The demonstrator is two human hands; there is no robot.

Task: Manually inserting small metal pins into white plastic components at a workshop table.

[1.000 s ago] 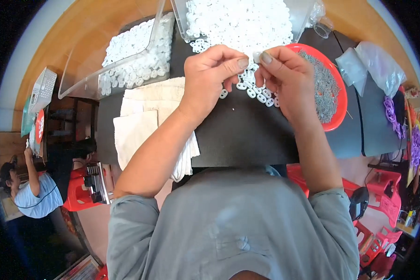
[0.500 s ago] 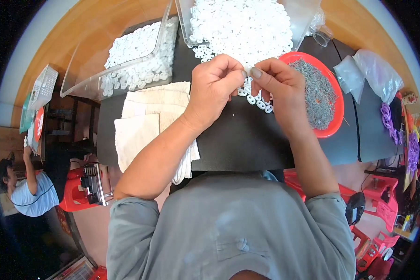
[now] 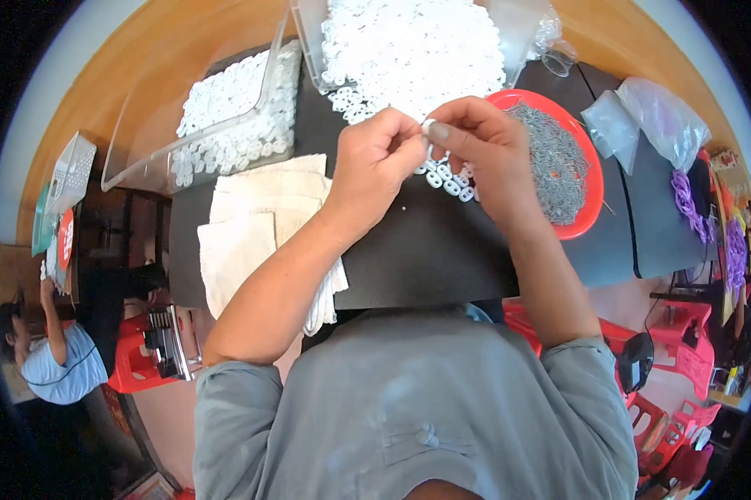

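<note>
My left hand and my right hand meet above the dark table, thumbs and fingers pinched together. Between their fingertips is a small white plastic piece, mostly hidden by the fingers. Just beyond and beneath my hands lie loose white oval pieces with two holes, spilling from a large heap in a clear bin. Beside my right hand stands a red round tray filled with small grey metal-looking pins. Folded cream cloths lie to the left of my left forearm.
A clear plastic box with more white pieces stands at the far left. Clear plastic bags lie at the right, near purple ties. Another person works at the far left. Red stools stand on the floor.
The view has shifted slightly, so the table things appear a little to the left. Both hands stay pinched together, and the fingers have turned a little around the small white piece.
</note>
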